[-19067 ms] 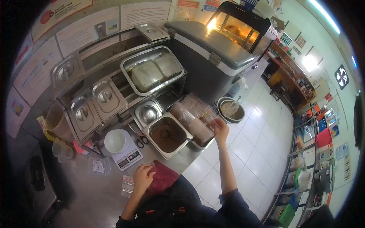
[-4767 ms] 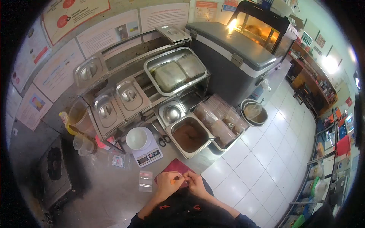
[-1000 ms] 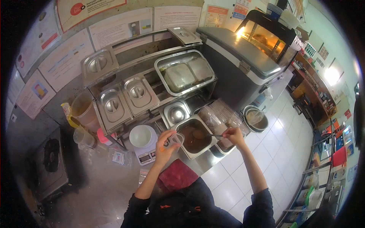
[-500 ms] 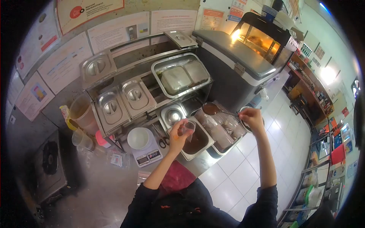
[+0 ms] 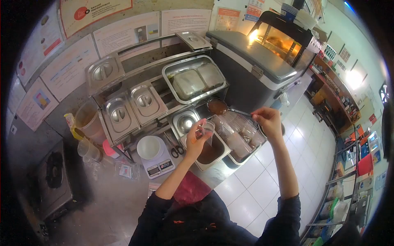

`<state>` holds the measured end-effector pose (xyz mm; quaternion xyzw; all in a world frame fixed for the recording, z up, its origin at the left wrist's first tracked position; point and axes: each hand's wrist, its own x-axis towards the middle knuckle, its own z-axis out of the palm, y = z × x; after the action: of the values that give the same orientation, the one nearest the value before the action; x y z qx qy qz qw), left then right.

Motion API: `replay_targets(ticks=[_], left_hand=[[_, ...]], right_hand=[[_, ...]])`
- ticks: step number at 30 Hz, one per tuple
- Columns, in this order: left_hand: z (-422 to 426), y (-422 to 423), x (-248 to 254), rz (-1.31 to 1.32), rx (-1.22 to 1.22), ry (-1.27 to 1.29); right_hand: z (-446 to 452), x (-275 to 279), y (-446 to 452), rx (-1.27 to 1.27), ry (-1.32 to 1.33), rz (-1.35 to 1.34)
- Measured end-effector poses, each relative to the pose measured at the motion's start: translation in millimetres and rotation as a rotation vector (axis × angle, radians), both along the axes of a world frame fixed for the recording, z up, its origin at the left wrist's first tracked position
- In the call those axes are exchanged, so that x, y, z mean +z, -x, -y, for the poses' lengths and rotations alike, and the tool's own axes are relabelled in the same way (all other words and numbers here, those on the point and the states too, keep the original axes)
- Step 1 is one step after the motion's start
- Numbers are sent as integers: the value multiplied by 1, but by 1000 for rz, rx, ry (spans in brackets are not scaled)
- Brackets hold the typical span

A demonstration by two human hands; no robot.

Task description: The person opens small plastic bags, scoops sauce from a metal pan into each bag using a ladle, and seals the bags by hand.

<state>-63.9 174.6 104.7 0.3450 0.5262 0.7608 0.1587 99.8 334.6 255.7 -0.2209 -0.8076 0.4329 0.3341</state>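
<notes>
My left hand (image 5: 197, 138) is wrapped round a small clear plastic cup (image 5: 208, 128), held above a steel pan of brown sauce (image 5: 210, 153). In my right hand (image 5: 267, 120) is the handle end of a ladle (image 5: 217, 106), its bowl full of brown sauce. The ladle's bowl is up and to the right of the cup, apart from it. Below the ladle lies a tray with several clear plastic bags (image 5: 234, 137). Behind my right hand a round container (image 5: 280, 129) is mostly hidden.
A white bowl (image 5: 149, 147) stands on a kitchen scale (image 5: 161, 166), with black-handled scissors (image 5: 176, 151) beside it. Lidded steel pans (image 5: 145, 101) fill the rack behind. A large grey cooler box (image 5: 250, 57) stands at the back right, and a stove (image 5: 57, 180) at the left.
My right hand has moved slightly left and up, bringing the ladle's bowl left and farther back. My left hand with the cup has shifted a little to the right.
</notes>
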Motion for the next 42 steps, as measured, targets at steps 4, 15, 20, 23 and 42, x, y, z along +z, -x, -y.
replay_targets(ticks=[4,15,20,23,42], left_hand=[[-2,3,2,-52,31,-26],[7,3,27,-95,50,7],[8,6,29,-107,51,12],[7,8,27,-105,55,-30],[34,7,-15,-222,180,21]], right_hand=[[13,-1,4,-24,-22,-15],[32,-7,6,-130,-142,-121],[36,-11,9,-168,-240,-183],[33,-20,11,-210,-409,-253],[20,-100,5,-45,212,80]])
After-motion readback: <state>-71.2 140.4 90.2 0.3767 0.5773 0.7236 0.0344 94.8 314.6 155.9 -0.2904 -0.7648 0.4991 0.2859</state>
